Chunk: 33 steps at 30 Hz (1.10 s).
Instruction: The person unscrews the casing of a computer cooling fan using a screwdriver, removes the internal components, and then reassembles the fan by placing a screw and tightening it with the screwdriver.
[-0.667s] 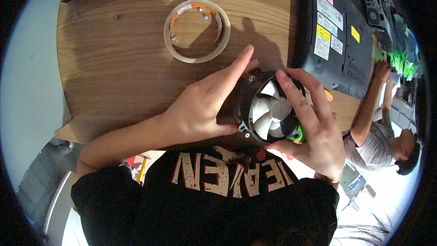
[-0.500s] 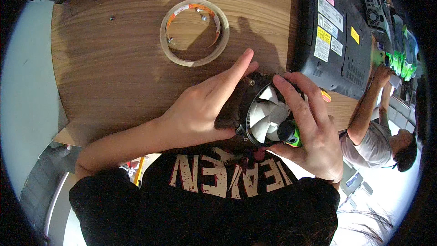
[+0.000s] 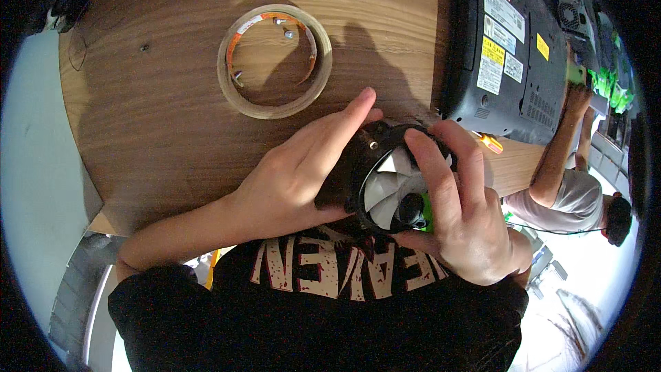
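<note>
Fan [image 3: 383, 191] sits at the table's [image 3: 165, 117] near edge, bladed face up, tipped rightward, long axis unclear; left hand [image 3: 292, 179] grasps its left side, right hand [image 3: 468, 224] its right rim.

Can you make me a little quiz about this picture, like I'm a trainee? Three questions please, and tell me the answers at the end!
1. True or false: the right hand is touching the fan.
2. Fill in the missing word: small metal ____ lie inside the ring of tape.
3. Pick one. What colour are the fan's blades?
A) green
B) white
C) orange

Key:
1. True: its fingers reach over the fan's edge.
2. screws
3. B) white
</note>
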### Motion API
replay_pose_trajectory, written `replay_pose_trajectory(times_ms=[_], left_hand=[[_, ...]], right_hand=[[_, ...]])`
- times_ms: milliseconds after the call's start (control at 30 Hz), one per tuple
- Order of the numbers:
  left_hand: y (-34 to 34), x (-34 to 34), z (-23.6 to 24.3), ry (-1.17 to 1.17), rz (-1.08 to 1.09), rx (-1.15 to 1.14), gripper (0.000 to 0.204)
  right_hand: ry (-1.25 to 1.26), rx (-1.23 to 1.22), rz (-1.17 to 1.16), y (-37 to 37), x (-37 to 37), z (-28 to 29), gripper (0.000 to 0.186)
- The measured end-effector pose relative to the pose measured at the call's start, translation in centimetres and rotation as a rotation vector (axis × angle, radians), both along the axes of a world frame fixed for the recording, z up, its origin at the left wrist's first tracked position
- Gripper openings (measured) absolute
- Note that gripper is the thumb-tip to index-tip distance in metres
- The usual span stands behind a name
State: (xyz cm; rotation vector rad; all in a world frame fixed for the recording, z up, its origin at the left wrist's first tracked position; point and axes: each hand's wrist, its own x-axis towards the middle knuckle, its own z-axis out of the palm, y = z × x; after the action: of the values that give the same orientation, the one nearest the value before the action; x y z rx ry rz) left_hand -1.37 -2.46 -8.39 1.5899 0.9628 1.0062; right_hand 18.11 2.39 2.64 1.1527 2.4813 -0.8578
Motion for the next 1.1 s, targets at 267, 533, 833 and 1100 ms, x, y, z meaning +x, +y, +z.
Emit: replay_pose_trajectory(times_ms=[267, 533, 833, 1100], left_hand=[[-0.4, -0.5, 0.2, 0.159, 0.035, 0.311, 0.088], [-1.2, 1.1, 1.6, -0.058, 0.186, -0.212, 0.078], [-2.0, 1.4, 1.0, -0.013, 0.215, -0.224, 0.065], [-1.5, 1.9, 1.0, -0.105, 0.210, -0.214, 0.063]], right_hand=[[-0.019, 0.114, 0.032, -0.4, -0.2, -0.3, 0.109], [0.011, 0.072, 0.015, -0.4, 0.4, -0.3, 0.109], [0.233, -0.168, 0.075, 3.6, 1.7, 0.1, 0.103], [0.841, 0.248, -0.482, 6.4, 6.1, 1.6, 0.039]])
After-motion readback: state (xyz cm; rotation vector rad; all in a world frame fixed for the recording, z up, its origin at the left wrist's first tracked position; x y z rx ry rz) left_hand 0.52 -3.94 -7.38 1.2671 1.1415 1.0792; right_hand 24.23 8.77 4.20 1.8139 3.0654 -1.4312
